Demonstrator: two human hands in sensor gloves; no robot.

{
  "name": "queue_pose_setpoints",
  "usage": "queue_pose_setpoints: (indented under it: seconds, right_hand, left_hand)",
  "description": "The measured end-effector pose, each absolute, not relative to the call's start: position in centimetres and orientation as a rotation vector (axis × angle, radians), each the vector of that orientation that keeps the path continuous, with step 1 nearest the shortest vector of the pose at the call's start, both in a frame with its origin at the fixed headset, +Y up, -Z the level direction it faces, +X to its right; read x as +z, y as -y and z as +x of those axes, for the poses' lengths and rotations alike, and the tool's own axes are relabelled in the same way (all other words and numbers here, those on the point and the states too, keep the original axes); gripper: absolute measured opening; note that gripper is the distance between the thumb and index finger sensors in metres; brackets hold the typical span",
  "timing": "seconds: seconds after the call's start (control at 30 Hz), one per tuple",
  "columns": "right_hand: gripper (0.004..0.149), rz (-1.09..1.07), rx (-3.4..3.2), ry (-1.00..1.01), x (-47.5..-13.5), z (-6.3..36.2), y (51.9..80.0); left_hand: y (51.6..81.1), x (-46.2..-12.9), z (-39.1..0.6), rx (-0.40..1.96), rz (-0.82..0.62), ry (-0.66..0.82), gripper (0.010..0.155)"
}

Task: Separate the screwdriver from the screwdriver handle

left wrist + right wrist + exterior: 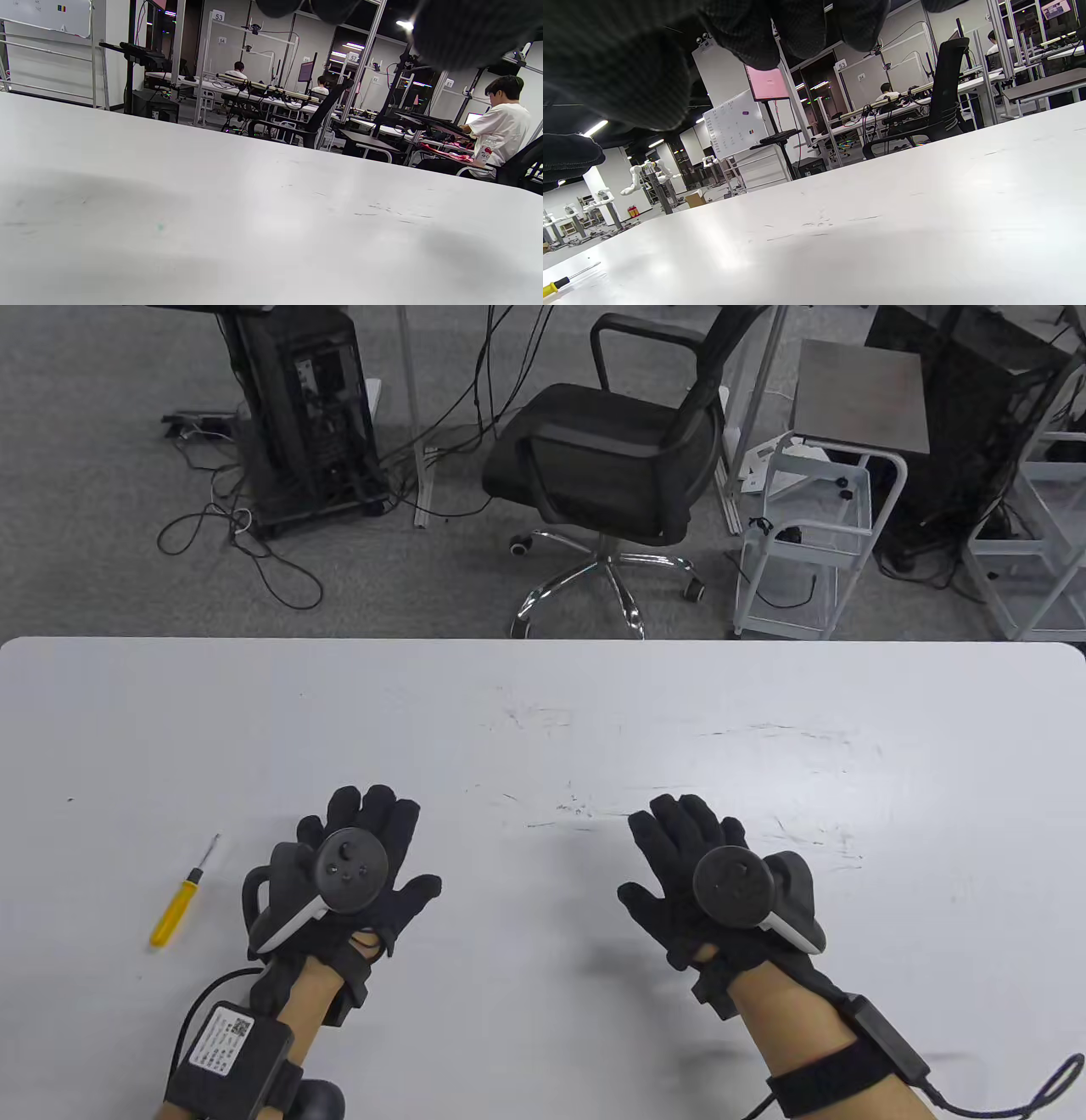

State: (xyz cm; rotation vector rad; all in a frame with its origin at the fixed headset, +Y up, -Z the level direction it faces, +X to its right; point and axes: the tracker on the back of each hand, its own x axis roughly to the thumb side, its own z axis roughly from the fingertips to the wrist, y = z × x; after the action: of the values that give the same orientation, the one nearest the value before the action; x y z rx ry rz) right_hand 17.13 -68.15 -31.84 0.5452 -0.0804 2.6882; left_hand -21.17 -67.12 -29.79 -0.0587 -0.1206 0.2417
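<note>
A small screwdriver with a yellow handle and a thin metal shaft lies in one piece on the white table, left of my left hand. It also shows at the bottom left of the right wrist view. My left hand lies flat and open, palm down, holding nothing, a short way right of the screwdriver. My right hand lies flat and open too, farther right, empty. The left wrist view shows only bare table and blurred fingertips.
Beyond the table's far edge stand a black office chair, a computer tower with loose cables, and a white trolley. Glove cables trail off both wrists at the near edge.
</note>
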Motion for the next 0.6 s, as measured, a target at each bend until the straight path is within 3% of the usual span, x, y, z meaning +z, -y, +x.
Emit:
queue_pose_setpoints:
  seconds: [0.6]
  right_hand:
    - [0.079,0.551,2.702,0.074,-31.72,16.98,68.16]
  left_hand:
    - [67.39,-30.2,-22.1,0.231,-0.085,0.053,0.085]
